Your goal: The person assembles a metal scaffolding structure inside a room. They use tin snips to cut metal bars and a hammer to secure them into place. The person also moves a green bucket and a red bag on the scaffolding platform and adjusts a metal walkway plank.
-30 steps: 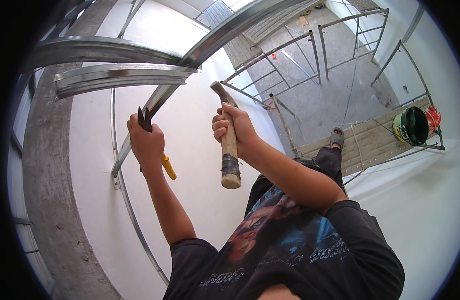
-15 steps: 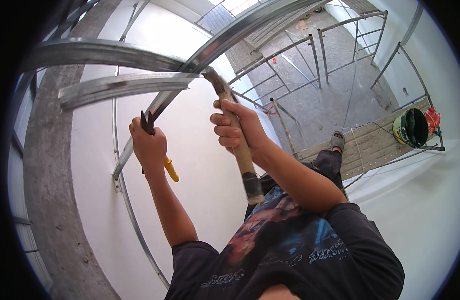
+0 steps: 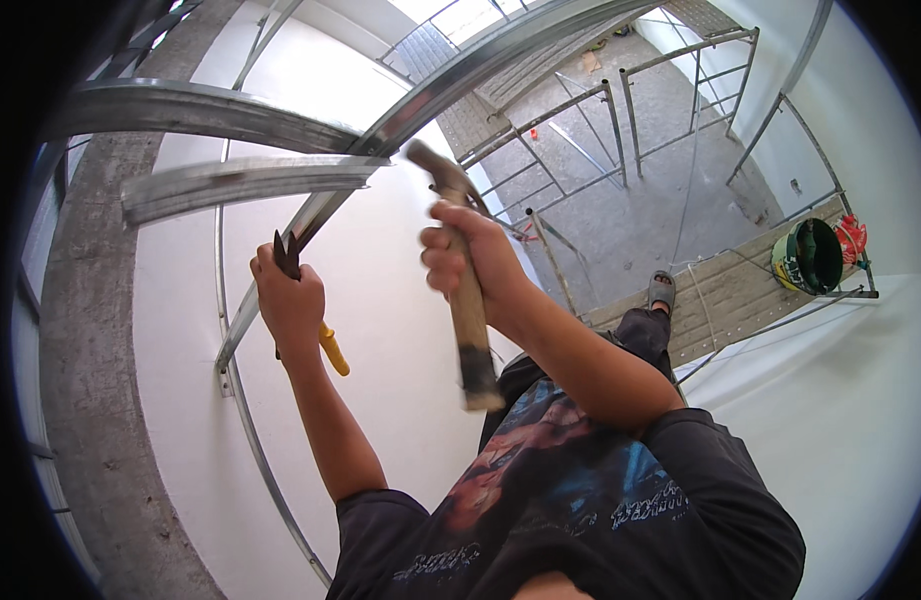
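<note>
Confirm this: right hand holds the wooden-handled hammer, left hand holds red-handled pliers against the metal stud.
Wrong in one respect: the pliers in the left hand have yellow handles, not red, as the head view shows. The right hand does hold the hammer, by the stud.

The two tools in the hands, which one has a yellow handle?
The pliers-like tool in the left hand: its yellow handle sticks out below the fist. The hammer in the right hand has a brown wooden handle.

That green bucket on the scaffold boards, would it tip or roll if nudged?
The green bucket stands upright near the platform edge, so a nudge could tip it off. Its round wall would probably roll. Contents are unclear, so weight is uncertain.
</note>
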`<state>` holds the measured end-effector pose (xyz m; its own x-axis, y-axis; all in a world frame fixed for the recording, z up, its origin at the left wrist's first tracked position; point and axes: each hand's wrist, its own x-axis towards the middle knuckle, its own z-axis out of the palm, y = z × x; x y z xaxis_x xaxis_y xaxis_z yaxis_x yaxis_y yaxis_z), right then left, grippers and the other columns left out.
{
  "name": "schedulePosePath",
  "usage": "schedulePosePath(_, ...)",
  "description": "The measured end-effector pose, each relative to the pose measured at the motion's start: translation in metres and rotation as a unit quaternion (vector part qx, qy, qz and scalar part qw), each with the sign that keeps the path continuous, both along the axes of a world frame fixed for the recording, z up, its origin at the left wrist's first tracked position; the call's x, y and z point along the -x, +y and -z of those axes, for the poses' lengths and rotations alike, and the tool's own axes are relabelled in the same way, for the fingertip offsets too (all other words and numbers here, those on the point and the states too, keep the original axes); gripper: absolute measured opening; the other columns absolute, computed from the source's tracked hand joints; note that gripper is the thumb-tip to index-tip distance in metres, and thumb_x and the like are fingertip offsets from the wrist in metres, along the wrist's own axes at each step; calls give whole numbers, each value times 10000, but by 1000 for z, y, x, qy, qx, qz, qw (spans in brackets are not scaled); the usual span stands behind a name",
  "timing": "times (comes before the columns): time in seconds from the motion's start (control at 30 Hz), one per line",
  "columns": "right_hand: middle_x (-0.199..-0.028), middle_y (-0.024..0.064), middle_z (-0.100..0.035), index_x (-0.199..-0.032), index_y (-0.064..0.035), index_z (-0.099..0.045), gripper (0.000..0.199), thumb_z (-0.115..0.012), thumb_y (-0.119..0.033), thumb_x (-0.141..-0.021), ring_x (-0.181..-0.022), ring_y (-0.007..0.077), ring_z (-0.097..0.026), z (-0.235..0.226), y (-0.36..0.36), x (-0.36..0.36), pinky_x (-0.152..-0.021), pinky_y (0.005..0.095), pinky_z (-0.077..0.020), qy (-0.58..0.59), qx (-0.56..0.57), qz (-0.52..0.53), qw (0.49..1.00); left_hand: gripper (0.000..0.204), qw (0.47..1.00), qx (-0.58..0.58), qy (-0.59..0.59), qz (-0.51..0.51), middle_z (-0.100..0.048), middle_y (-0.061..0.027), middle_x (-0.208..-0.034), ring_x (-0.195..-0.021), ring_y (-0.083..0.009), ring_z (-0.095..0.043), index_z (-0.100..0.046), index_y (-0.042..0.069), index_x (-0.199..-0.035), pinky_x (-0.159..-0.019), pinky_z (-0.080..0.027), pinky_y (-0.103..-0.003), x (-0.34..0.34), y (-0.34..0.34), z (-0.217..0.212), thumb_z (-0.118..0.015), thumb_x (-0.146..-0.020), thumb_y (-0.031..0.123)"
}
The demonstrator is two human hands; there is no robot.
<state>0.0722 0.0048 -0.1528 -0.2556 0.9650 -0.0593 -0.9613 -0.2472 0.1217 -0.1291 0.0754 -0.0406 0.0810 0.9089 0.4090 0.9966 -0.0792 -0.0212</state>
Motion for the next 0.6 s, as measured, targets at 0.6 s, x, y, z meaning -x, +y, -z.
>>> schedulePosePath(0.6,-686,92,-555,-878,-20,-533,125,-609,-116,-906,-515,211,-563,150,-58,-162,-462,360,-506,-453,165,13,876,634,960,-190,-130,162,-401,-204,-1499,-1386,-396,-424,-352,56,-1513,-1135,-391,-492,29,-35,40,-540,-910,103)
